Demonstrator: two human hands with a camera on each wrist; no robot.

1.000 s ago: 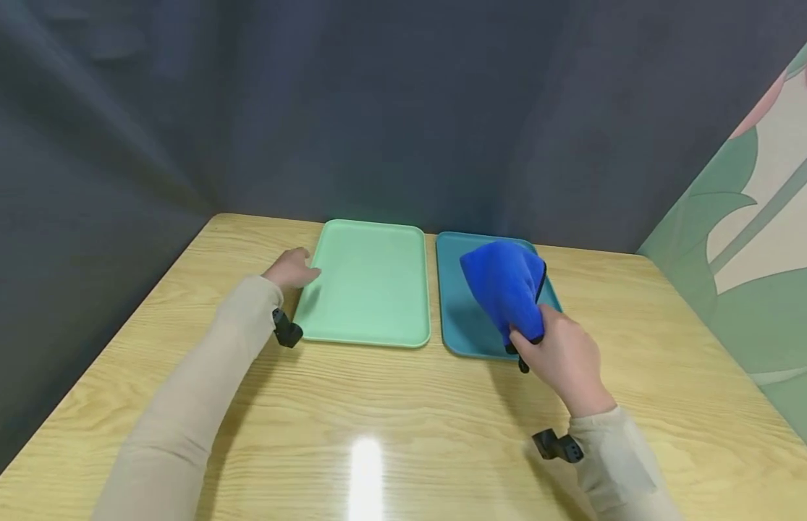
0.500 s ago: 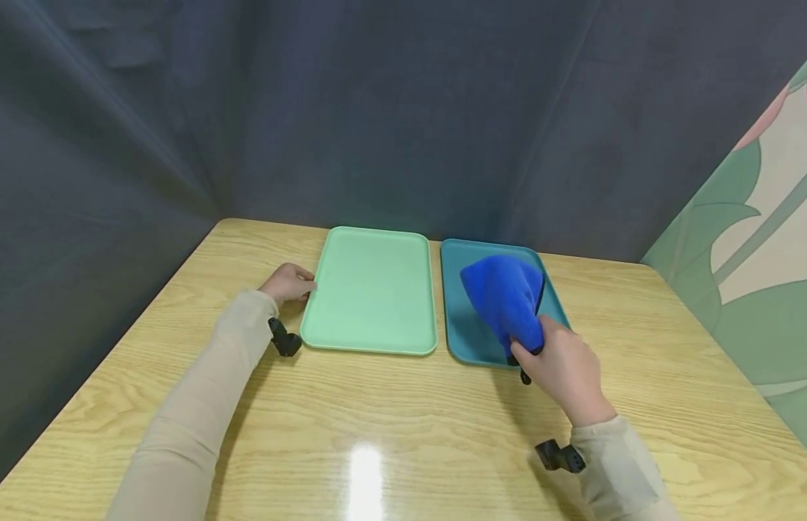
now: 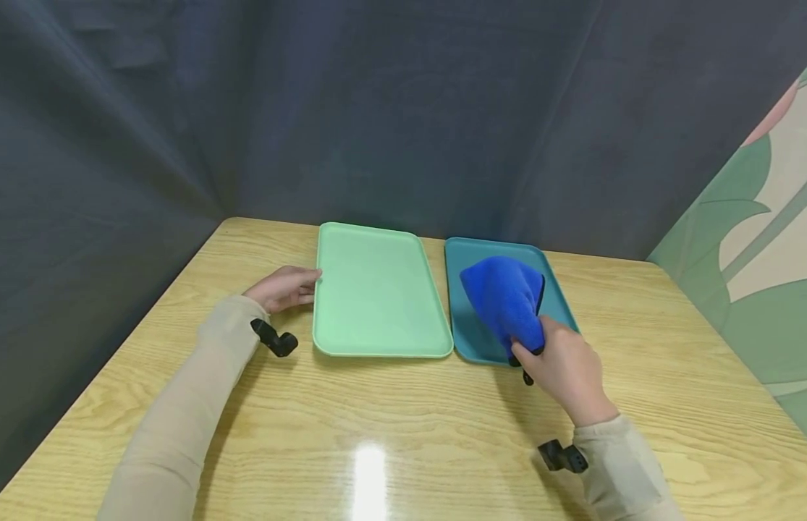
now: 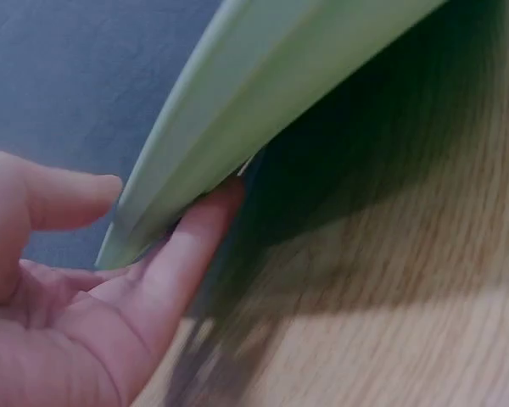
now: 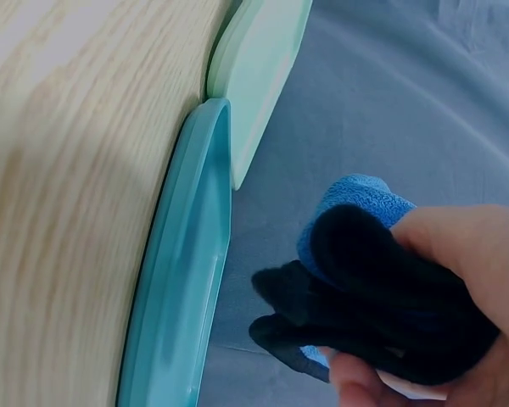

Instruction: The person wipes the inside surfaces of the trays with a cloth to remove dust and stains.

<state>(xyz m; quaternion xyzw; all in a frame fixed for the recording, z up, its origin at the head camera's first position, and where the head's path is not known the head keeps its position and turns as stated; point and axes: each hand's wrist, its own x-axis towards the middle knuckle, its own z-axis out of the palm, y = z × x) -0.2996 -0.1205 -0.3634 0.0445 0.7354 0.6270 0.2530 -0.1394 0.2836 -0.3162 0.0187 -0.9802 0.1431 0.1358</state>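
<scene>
My left hand (image 3: 284, 288) holds the left rim of a light green tray (image 3: 380, 289), thumb at the rim and fingers underneath. In the left wrist view this edge of the tray (image 4: 229, 110) is raised off the wood, with a dark shadow below. Over a teal-blue tray (image 3: 468, 333), my right hand (image 3: 568, 365) grips a bunched blue cloth (image 3: 504, 293) with black edging. Seen from the right wrist, the black edging (image 5: 382, 297) lies folded between thumb and fingers, and the cloth hangs above the teal-blue tray (image 5: 174, 288) without touching it.
Both trays are near the back of a light wooden table (image 3: 351, 412). A dark curtain (image 3: 403, 108) hangs behind and along the left side. On the right stands a panel (image 3: 768, 275) with a leaf pattern.
My left hand has come to the green tray's left edge, slid fingers beneath it and raised that side. The tray has tilted and shifted right. The right hand with the cloth stays nearly still.
</scene>
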